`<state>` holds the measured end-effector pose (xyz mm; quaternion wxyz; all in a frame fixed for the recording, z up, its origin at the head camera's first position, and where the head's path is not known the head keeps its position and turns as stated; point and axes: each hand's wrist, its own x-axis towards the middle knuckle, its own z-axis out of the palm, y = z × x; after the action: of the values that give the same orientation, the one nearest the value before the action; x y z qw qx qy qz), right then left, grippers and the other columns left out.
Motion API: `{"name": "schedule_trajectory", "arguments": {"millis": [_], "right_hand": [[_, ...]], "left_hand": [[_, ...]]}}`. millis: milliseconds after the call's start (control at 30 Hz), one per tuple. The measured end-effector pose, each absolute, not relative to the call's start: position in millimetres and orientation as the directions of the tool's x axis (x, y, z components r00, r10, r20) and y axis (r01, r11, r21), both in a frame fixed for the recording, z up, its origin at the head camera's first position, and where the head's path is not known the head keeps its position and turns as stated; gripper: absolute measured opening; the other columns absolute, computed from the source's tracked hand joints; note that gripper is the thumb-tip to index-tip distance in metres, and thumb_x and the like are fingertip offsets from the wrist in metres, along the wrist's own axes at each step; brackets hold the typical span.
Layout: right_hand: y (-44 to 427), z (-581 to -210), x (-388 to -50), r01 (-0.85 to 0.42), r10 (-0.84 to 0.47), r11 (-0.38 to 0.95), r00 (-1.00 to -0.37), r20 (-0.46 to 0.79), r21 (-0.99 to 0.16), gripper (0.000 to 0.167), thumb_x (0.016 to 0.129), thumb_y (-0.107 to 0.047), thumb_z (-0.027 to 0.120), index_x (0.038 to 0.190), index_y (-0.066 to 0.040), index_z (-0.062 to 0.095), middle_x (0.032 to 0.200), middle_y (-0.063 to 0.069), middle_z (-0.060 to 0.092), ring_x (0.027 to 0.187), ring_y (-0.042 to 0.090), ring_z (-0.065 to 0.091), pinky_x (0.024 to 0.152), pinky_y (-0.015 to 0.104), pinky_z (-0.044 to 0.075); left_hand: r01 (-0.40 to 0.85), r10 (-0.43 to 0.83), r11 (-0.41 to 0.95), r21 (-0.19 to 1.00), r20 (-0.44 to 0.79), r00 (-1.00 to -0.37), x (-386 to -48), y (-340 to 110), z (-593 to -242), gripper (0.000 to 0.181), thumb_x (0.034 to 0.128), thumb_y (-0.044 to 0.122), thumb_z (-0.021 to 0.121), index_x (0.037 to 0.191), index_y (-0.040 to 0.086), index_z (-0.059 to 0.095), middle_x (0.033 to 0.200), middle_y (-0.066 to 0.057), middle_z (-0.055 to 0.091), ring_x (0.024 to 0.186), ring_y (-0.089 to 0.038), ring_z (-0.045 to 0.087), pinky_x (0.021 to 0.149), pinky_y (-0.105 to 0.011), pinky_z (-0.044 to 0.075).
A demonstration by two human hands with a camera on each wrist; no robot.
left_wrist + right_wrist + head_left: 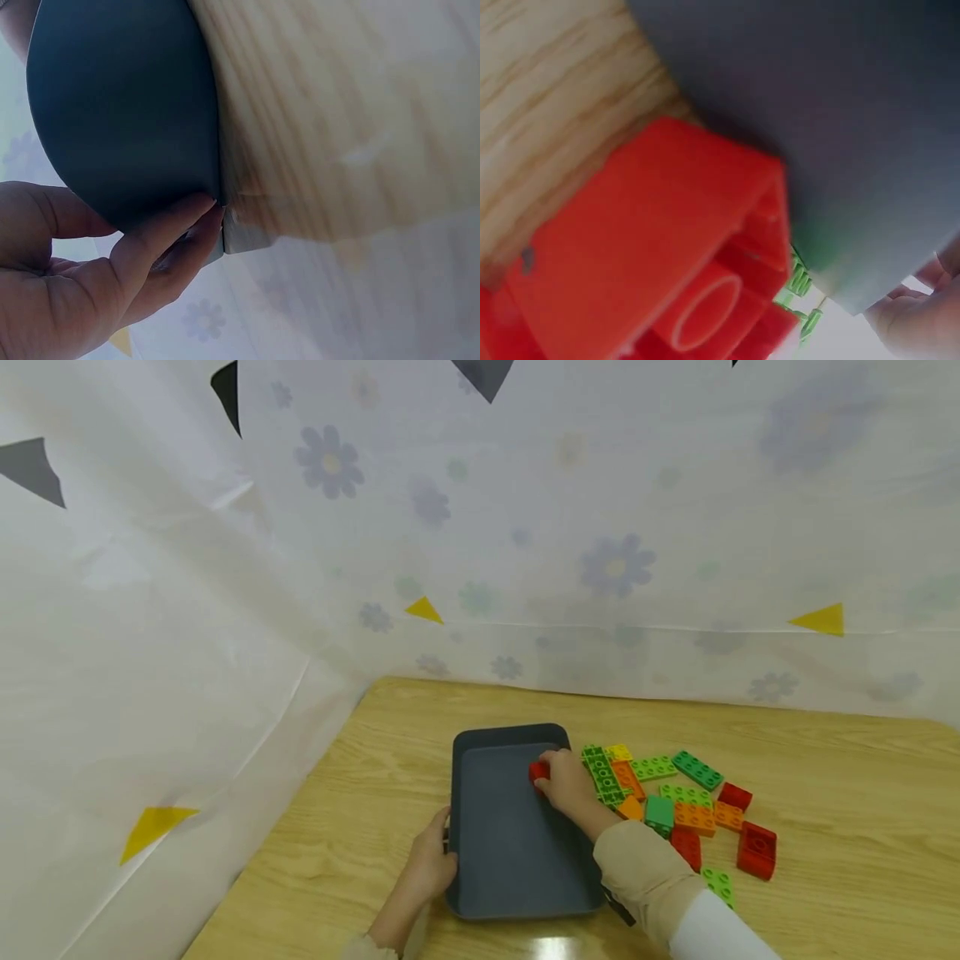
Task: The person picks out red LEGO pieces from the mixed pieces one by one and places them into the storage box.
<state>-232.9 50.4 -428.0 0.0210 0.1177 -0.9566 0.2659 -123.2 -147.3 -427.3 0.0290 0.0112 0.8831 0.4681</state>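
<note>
A dark grey tray (517, 860) lies on the table. My left hand (431, 862) grips its left rim; in the left wrist view the fingers of that hand (82, 285) curl round the edge of the tray (127, 112). Over the tray's upper right part, my right hand (572, 789) pinches a small red brick (537, 772). In the right wrist view, a red brick (652, 225) appears very close, beside the tray's wall (840, 135), with part of a hand (926, 319) at the lower right. Whether this is the pinched brick, I cannot tell.
To the tray's right lie several loose bricks, among them a long green one (602, 775), an orange one (694, 817), a dark green one (697, 769) and a red one (757, 851). A patterned white sheet (525, 568) hangs behind the table (360, 777).
</note>
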Motion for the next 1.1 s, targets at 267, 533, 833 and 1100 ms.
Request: {"name": "schedule_trajectory", "arguments": {"millis": [267, 533, 833, 1100], "right_hand": [[52.8, -421.4, -232.4, -0.219, -0.202, 0.818, -0.975, 0.090, -0.532, 0.038, 0.079, -0.011, 0.070, 0.112, 0.006, 0.062, 0.105, 0.022, 0.064, 0.088, 0.030, 0.060, 0.078, 0.042, 0.054], [66.4, -407.9, -224.6, -0.275, -0.224, 0.710, -0.961, 0.162, -0.649, 0.038, 0.082, -0.009, 0.066, 0.116, 0.007, 0.059, 0.114, 0.024, 0.061, 0.101, 0.036, 0.059, 0.085, 0.047, 0.051], [82.0, -397.0, -216.2, -0.325, -0.274, 0.674, -0.944, 0.183, -0.664, 0.037, 0.081, -0.008, 0.067, 0.115, 0.004, 0.061, 0.110, 0.023, 0.062, 0.089, 0.032, 0.059, 0.074, 0.040, 0.053], [100.1, -391.3, -201.2, -0.365, -0.344, 0.682, -0.925, 0.163, -0.634, 0.035, 0.081, -0.009, 0.067, 0.114, 0.001, 0.063, 0.113, 0.021, 0.062, 0.094, 0.033, 0.060, 0.075, 0.041, 0.054]], "left_hand": [[-0.025, 0.042, 0.572, 0.820, -0.060, -0.997, -123.2, -146.2, -423.8, 0.061, 0.0754, -0.017, 0.047, 0.134, -0.014, 0.032, 0.111, -0.038, 0.054, 0.096, -0.044, 0.059, 0.073, -0.042, 0.057], [-0.014, 0.053, 0.560, 0.828, -0.053, -0.997, -121.9, -148.1, -422.2, 0.061, 0.0754, -0.018, 0.047, 0.134, -0.014, 0.031, 0.110, -0.038, 0.054, 0.095, -0.044, 0.060, 0.073, -0.042, 0.057], [-0.014, 0.065, 0.543, 0.839, -0.059, -0.996, -123.9, -150.1, -422.7, 0.061, 0.0757, -0.018, 0.047, 0.135, -0.014, 0.031, 0.109, -0.037, 0.055, 0.094, -0.042, 0.060, 0.072, -0.040, 0.057], [0.000, 0.074, 0.551, 0.835, -0.049, -0.996, -126.1, -153.0, -421.7, 0.061, 0.0752, -0.018, 0.047, 0.134, -0.014, 0.031, 0.107, -0.037, 0.055, 0.093, -0.042, 0.060, 0.072, -0.040, 0.057]]}}
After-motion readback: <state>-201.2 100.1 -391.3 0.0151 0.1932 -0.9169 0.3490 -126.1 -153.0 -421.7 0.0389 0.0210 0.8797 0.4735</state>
